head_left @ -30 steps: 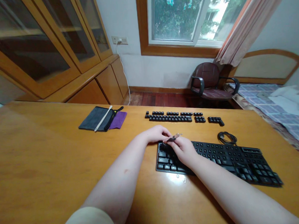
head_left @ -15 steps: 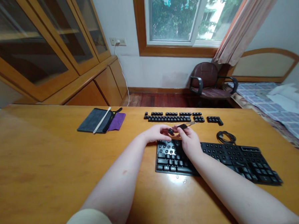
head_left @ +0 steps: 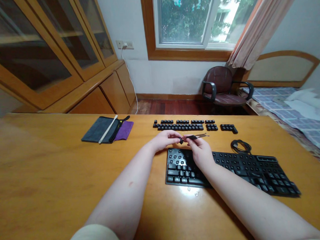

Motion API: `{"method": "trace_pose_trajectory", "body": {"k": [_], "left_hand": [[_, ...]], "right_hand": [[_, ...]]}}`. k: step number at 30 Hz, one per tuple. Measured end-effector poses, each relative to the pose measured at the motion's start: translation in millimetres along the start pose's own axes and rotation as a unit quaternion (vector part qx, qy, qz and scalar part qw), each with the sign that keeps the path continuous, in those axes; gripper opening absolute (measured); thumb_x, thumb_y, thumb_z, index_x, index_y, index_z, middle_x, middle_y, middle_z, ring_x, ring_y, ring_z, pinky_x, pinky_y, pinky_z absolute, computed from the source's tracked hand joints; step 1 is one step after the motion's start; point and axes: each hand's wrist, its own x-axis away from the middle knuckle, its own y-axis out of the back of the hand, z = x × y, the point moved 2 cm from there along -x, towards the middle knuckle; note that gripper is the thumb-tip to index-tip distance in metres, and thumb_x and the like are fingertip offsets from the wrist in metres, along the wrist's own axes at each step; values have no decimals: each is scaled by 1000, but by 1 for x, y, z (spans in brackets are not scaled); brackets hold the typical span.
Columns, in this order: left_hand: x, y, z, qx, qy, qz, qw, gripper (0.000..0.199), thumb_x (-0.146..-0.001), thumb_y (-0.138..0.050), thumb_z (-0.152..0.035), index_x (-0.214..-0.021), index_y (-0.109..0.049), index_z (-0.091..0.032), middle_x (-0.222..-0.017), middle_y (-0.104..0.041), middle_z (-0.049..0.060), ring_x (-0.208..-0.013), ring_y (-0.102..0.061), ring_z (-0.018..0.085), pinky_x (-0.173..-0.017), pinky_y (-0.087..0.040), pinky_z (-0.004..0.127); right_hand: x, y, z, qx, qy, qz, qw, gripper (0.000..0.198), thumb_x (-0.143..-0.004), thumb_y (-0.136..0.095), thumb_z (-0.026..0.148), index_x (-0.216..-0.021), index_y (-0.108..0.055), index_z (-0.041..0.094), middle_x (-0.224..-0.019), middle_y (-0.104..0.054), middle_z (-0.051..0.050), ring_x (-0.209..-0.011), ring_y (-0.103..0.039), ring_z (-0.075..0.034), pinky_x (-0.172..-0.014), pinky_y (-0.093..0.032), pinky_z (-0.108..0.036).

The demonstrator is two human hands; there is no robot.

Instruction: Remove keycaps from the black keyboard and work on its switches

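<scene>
Between the fingertips of my left hand (head_left: 165, 139) is a small black keycap (head_left: 181, 140), held just above the far left edge of the keyboard. My right hand (head_left: 201, 150) is closed round the black handle of a keycap puller (head_left: 191, 137), whose thin metal wires point away to the right. Both hands nearly meet over the black keyboard (head_left: 179, 172). Its upper rows show bare switches, while keycaps sit on the nearer left rows and part of the right end. Behind my hands, removed keycaps (head_left: 180, 127) lie in rows on the desk.
A coiled black cable (head_left: 240, 146) lies behind the keyboard. On the left of the wooden desk (head_left: 58, 182) are a grey pouch (head_left: 96, 130), a pale stick (head_left: 108, 129) on it, and a purple cloth (head_left: 124, 130). Beyond the desk stands an armchair (head_left: 219, 84).
My hands have shifted very slightly. The puller in my right hand has turned a little, so its wires point more level to the right. The keycap stays in my left fingers.
</scene>
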Motion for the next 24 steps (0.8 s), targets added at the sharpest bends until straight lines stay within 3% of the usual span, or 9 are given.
{"method": "trace_pose_trajectory", "body": {"k": [9,15,24], "left_hand": [[1,0,0,69,20,-7,997,36,-63,-76,-30,-91,-68,-10,-88,-71,9,-79,-65,16,-81,-48,30],[0,1,0,97,15,-40,994,42,-62,-76,-36,-94,-67,-10,-86,-71,9,-74,-65,15,-80,-49,32],[0,12,1,5,-31,-122,992,34,-63,-75,-29,-91,-64,-13,-89,-67,6,-79,-61,14,-81,-47,30]], "right_hand": [[6,1,1,51,96,-11,994,17,-82,-57,29,-89,-71,22,-93,-71,-5,-91,-65,-22,-89,-48,-41],[12,1,7,141,211,51,966,26,-86,-51,20,-103,-67,30,-102,-68,-2,-96,-62,-19,-88,-48,-37],[11,3,8,141,194,21,971,24,-85,-53,20,-101,-68,29,-101,-69,-2,-95,-62,-19,-88,-48,-37]]}}
